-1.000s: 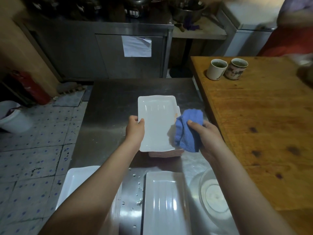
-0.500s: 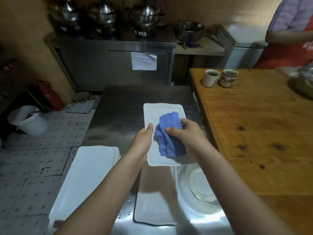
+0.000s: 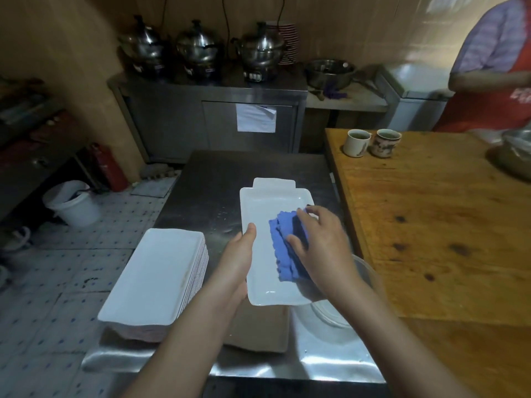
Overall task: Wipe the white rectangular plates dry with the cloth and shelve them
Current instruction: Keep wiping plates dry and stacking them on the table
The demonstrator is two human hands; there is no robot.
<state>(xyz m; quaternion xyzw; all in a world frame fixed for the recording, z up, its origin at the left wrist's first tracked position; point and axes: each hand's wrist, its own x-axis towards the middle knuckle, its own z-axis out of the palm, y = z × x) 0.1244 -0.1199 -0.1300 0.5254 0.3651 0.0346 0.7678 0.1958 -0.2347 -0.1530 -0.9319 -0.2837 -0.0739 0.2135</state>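
A white rectangular plate (image 3: 261, 271) is held above the steel table, my left hand (image 3: 240, 259) gripping its left edge with the thumb on the rim. My right hand (image 3: 321, 242) presses a blue cloth (image 3: 283, 248) flat onto the plate's inner face, fingers spread over the cloth. Behind the held plate, the end of another white plate (image 3: 274, 183) shows on the table. A tall stack of white rectangular plates (image 3: 155, 274) sits at the table's left. One more plate (image 3: 258, 328) lies in shadow under my forearms.
The steel table (image 3: 218, 182) meets a wooden table (image 3: 436, 225) on the right that holds two mugs (image 3: 356, 142). A clear round bowl (image 3: 339, 314) sits near my right wrist. A person in a red apron (image 3: 494, 81) stands far right. White bucket (image 3: 73, 203) on the floor.
The cloth has slid from the plate's right edge onto its middle, and my right hand now lies flatter on it. The view has tilted up, showing the pots on the back counter.
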